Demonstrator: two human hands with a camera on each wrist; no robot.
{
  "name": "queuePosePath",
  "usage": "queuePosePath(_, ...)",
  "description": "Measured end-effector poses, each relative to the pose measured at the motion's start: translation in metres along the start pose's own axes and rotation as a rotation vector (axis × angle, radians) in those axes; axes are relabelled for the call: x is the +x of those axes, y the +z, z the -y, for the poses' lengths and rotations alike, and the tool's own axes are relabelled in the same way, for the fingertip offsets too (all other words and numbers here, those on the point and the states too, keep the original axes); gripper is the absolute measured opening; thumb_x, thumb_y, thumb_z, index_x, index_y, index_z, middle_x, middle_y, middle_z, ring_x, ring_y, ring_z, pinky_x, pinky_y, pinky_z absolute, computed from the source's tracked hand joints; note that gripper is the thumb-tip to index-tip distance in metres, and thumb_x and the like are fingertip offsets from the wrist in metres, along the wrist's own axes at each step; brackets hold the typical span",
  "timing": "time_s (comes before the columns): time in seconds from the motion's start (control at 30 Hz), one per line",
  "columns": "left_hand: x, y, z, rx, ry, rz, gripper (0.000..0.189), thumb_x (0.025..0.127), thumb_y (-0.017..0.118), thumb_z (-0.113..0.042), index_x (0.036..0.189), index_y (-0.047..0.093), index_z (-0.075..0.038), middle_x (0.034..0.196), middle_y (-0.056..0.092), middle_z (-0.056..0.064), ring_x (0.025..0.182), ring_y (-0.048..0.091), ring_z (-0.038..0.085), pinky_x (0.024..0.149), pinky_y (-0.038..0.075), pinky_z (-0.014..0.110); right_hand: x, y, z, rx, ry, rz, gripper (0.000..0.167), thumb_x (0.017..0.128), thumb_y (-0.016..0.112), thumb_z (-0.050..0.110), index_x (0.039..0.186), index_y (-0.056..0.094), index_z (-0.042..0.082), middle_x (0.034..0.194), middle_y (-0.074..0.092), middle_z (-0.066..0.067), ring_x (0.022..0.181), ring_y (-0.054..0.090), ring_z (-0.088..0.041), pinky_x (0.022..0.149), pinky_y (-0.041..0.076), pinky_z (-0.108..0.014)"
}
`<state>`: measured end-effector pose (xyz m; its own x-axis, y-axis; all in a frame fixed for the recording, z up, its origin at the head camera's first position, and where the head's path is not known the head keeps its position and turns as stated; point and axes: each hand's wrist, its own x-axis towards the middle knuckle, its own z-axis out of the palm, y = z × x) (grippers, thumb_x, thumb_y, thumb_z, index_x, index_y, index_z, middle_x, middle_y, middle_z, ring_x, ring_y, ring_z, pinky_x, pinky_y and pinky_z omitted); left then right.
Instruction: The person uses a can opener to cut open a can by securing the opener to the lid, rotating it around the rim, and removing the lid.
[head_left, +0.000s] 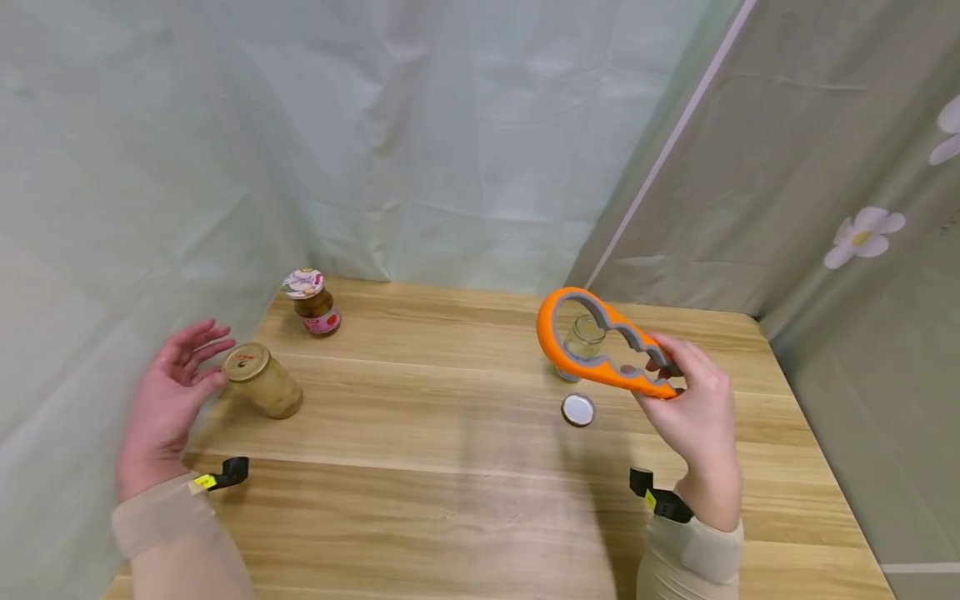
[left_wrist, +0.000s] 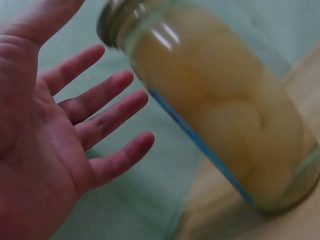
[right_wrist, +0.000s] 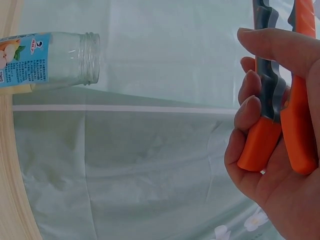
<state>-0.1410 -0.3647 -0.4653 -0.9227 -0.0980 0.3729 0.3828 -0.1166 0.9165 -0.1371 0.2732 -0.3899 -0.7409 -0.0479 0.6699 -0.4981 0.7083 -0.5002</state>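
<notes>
While both forearms in pale sleeves (head_left: 180, 542) reach in from the near edge of a wood-grain worktop (head_left: 420, 467), the two hands do different things. The left hand (head_left: 168, 392) has its fingers spread and loose, just beside a tall gold-lidded jar (head_left: 272, 390) of pale, rounded pieces at the worktop's left; whether the thumb touches the lid is hard to tell. The right hand (head_left: 697, 404) grips the handles of an orange-and-grey jar opener (head_left: 611, 376), holding it raised over the right side. Below the opener lies a loose lid (head_left: 578, 410), its white inside facing up. Behind the opener's ring stands an open glass jar (head_left: 583, 340) with a blue label. At the far left stands a small jar (head_left: 318, 308) with a patterned lid and pink label. Pale green curtains (head_left: 480, 150) hang beyond, flowered at right.
</notes>
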Motion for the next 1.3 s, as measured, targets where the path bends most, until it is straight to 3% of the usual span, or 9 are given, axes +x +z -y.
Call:
queuePosePath(0.2,-0.004,-0.013,0.017,0.008,-0.056,0.141,0.071,0.094,0.060,0.026,0.159,0.039,0.007,0.152,0.059,0.006,0.137,0.055,0.012,0.100,0.049,0.015,0.000,0.001,0.000,-0.005,-0.007,0.001,0.047,0.075,0.095,0.002,0.118,0.079,0.005,0.089,0.072,-0.004,0.076,0.063,-0.013,0.061,0.050,-0.009)
queuePosePath(0.43,-0.006,-0.018,0.033,0.083,-0.182,0.238,0.080,0.091,0.062,0.029,0.161,0.044,-0.006,0.143,0.065,-0.007,0.119,0.065,0.004,0.094,0.052,0.015,0.000,0.001,0.000,0.007,-0.013,-0.006,0.048,0.074,0.095,0.000,0.119,0.079,0.005,0.089,0.072,-0.005,0.077,0.063,-0.012,0.066,0.049,-0.007)
queuePosePath(0.73,-0.004,-0.006,0.044,0.202,-0.223,0.270,0.078,0.087,0.071,0.025,0.157,0.039,0.010,0.150,0.062,0.001,0.136,0.055,0.008,0.104,0.044,0.014,-0.001,-0.001,0.000,0.004,-0.013,-0.006,0.050,0.073,0.092,-0.003,0.120,0.078,0.004,0.090,0.072,-0.006,0.078,0.061,-0.002,0.064,0.049,-0.006)
queuePosePath(0.97,0.000,0.006,0.047,0.147,-0.219,0.295,0.078,0.084,0.072,0.027,0.154,0.040,0.012,0.143,0.065,0.005,0.136,0.059,0.015,0.103,0.049,0.018,-0.002,0.000,-0.002,-0.004,-0.015,-0.008,0.048,0.073,0.092,-0.002,0.118,0.078,0.003,0.088,0.071,-0.005,0.078,0.061,-0.001,0.061,0.049,-0.007)
queuePosePath(1.3,-0.001,0.005,0.062,0.044,-0.181,0.297,0.082,0.083,0.064,0.034,0.156,0.034,0.013,0.147,0.061,0.019,0.137,0.060,0.019,0.106,0.050,0.024,0.000,0.001,-0.001,-0.005,-0.025,-0.007,0.048,0.073,0.093,0.000,0.118,0.078,0.004,0.088,0.072,-0.005,0.078,0.061,-0.003,0.065,0.048,-0.006)
